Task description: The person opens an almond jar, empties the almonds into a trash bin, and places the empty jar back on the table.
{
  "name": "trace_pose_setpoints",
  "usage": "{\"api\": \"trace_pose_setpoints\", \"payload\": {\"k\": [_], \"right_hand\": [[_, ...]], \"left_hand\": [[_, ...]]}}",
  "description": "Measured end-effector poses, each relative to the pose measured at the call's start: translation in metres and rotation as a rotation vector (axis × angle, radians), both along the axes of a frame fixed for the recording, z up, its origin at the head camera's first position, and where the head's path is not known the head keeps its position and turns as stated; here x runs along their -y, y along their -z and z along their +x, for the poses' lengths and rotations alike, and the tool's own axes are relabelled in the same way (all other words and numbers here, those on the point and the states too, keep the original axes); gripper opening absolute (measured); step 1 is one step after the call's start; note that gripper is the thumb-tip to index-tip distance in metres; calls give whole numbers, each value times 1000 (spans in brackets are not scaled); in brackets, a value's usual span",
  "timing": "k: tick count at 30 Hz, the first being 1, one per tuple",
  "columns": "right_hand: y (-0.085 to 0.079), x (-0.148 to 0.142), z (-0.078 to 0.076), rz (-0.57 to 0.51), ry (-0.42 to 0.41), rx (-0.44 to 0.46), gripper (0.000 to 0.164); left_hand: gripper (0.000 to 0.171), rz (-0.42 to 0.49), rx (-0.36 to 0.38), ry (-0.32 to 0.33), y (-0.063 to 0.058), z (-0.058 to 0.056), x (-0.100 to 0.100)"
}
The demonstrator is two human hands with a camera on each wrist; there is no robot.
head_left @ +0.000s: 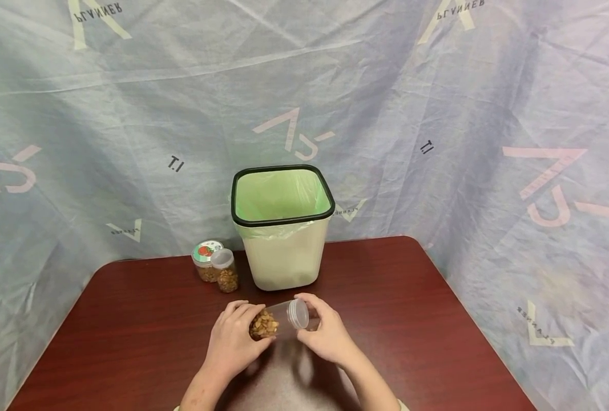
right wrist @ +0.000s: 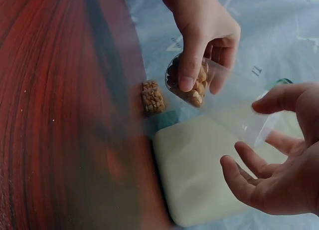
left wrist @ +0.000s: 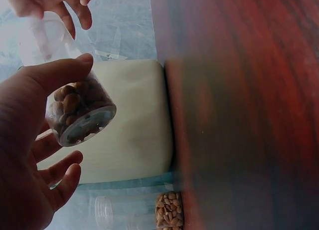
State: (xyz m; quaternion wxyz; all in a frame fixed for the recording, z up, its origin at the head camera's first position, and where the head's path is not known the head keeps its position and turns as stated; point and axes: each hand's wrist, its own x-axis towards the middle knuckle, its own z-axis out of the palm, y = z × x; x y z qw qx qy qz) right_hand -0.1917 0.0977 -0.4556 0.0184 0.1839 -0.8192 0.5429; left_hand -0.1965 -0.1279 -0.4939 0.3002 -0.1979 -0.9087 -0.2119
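Tilted on its side above the table, a clear plastic jar (head_left: 282, 317) lies between both hands, with brown nuts (head_left: 264, 325) gathered at its base end. My left hand (head_left: 232, 337) grips that base end, thumb on the near side and fingers over the far side. At the other end, my right hand (head_left: 330, 334) holds the translucent screw lid (head_left: 298, 314) between thumb and fingers. The right wrist view shows the right thumb on one side of the lid (right wrist: 264, 122) and fingertips on the other. The lid sits on the jar's mouth.
A cream bin (head_left: 283, 257) with a black rim and green liner bag stands behind the hands. To its left are a wide jar (head_left: 206, 253) with a printed green lid and a narrower jar of nuts (head_left: 227, 279). Printed cloth (head_left: 386, 114) hangs around the dark red table (head_left: 412, 297).
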Motion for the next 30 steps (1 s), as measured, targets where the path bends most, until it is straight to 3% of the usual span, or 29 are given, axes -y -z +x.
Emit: {"api": "trace_pose_setpoints", "payload": {"k": [9, 13, 21, 25, 30], "right_hand": [[5, -4, 1, 31, -31, 11, 82], [3, -4, 1, 78, 35, 18, 86], [-3, -4, -2, 284, 247, 59, 61], [-3, -4, -2, 336, 252, 83, 59], [-4, -2, -2, 304, 240, 105, 55]], "left_hand": [[66, -2, 12, -2, 3, -1, -1], [65, 3, 17, 3, 3, -2, -2], [64, 1, 28, 6, 2, -1, -3], [64, 7, 31, 8, 2, 0, -2], [64, 7, 44, 3, 3, 1, -3]]}}
